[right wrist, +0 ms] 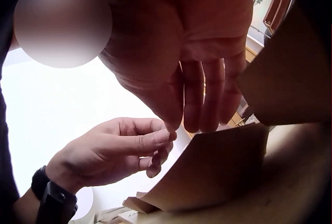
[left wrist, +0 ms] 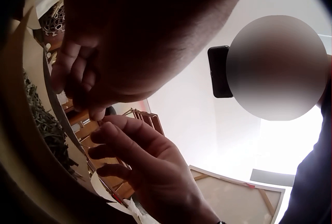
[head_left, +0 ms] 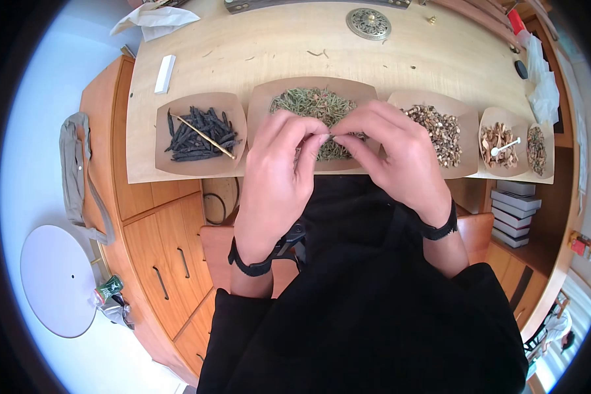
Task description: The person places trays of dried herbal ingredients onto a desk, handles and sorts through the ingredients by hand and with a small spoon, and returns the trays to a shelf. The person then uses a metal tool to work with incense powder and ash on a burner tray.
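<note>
My left hand [head_left: 276,167] and right hand [head_left: 397,154] meet fingertip to fingertip over a brown paper tray [head_left: 262,95] of dried green herb [head_left: 315,102]. Each pinches with thumb and forefinger at the same spot. A tiny bit of the herb seems to sit between them, mostly hidden by the fingertips. In the left wrist view, the right hand [left wrist: 155,167] has its thumb and forefinger tips near the left fingers, its other fingers loosely bent. The right wrist view shows the left hand [right wrist: 114,151] touching the right thumb tip, beside a tray wall [right wrist: 207,167].
Left of the herb stands a tray of dark dried pods [head_left: 203,141] with a thin yellow stick [head_left: 203,136] across it. To the right are trays of brown chopped pieces [head_left: 440,134], pale slices [head_left: 496,138] with a white spoon [head_left: 505,147], and mixed bits [head_left: 536,151]. A pierced metal lid [head_left: 368,23] lies behind.
</note>
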The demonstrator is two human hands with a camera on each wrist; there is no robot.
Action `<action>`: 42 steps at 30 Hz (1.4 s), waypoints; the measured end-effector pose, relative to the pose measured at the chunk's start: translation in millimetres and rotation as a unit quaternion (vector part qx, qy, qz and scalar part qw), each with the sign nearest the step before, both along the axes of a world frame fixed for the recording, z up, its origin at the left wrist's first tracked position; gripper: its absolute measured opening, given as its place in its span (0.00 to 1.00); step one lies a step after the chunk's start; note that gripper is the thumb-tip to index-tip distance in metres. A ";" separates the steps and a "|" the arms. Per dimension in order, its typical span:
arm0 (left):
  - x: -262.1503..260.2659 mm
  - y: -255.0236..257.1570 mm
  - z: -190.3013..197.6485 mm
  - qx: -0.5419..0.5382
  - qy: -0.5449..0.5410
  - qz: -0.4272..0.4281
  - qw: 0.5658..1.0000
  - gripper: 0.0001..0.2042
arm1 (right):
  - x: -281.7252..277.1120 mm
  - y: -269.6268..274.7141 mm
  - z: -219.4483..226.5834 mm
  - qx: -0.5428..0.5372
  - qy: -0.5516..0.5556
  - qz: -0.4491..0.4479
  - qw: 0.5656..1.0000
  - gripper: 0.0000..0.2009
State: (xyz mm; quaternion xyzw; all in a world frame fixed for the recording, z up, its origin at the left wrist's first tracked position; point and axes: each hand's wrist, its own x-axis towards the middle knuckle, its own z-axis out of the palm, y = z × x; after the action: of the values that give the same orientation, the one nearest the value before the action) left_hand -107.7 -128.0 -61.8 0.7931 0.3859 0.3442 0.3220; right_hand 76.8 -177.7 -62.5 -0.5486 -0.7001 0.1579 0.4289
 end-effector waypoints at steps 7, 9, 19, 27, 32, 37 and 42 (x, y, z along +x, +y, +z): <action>-4.7 0.3 0.0 0.026 0.002 -0.008 1.000 0.06 | 1.3 -3.0 -6.6 -0.009 0.021 -0.015 1.000 0.06; -5.3 0.6 -2.0 0.031 -0.005 -0.007 0.999 0.06 | 2.3 -2.9 -5.9 -0.010 0.030 -0.016 0.999 0.06; -5.8 -1.3 0.3 0.075 -0.020 -0.002 0.997 0.05 | 8.7 -3.4 -0.1 -0.022 0.042 -0.009 0.999 0.04; -5.3 -5.1 -1.3 0.055 -0.023 0.007 0.998 0.05 | 6.5 -6.3 2.4 -0.060 0.056 -0.015 0.997 0.03; -4.8 -5.6 -0.1 0.036 -0.022 0.005 0.999 0.04 | 6.6 -5.9 1.0 -0.050 0.064 -0.011 0.997 0.03; -2.8 -6.2 -1.2 0.019 -0.021 0.005 1.000 0.03 | 4.3 -5.7 -0.6 -0.038 0.070 -0.019 0.997 0.04; -9.0 -2.0 -6.0 0.025 -0.017 0.019 0.999 0.02 | 10.8 -5.3 -0.5 -0.033 0.086 -0.041 0.995 0.04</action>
State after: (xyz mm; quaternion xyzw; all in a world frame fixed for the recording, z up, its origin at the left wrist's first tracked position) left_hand -116.8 -130.0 -67.8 0.7871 0.3869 0.3734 0.3022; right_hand 87.6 -183.0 -63.0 -0.5754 -0.6316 0.2099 0.4754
